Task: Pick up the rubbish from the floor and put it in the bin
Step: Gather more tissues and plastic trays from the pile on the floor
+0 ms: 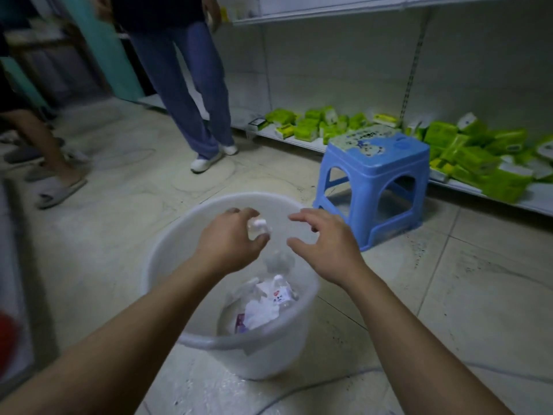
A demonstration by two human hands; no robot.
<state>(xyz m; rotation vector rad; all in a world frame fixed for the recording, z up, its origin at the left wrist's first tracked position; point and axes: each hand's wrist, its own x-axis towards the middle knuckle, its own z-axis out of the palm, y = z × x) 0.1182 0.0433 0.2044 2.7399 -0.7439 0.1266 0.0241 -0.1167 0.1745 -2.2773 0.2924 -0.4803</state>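
Tiled floor (449,295) bears the bin (263,360); left fingers (258,239) pinch a bottle (259,226) above it, right fingers (302,217) spread.

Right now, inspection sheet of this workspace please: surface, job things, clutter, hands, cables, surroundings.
Surface: tiled floor, dark specks near the blue stool.
Job's things: white bin holds a plastic bottle and paper scraps; small clear bottle held above it.
Clutter: blue stool stands beside the bin.
Hands: left hand grips the small clear bottle; right hand open over the bin.
Cables: thin line on the floor by the bin, cable or hose, cannot tell.
Surroundings: green packs on a low shelf; two bystanders' legs.
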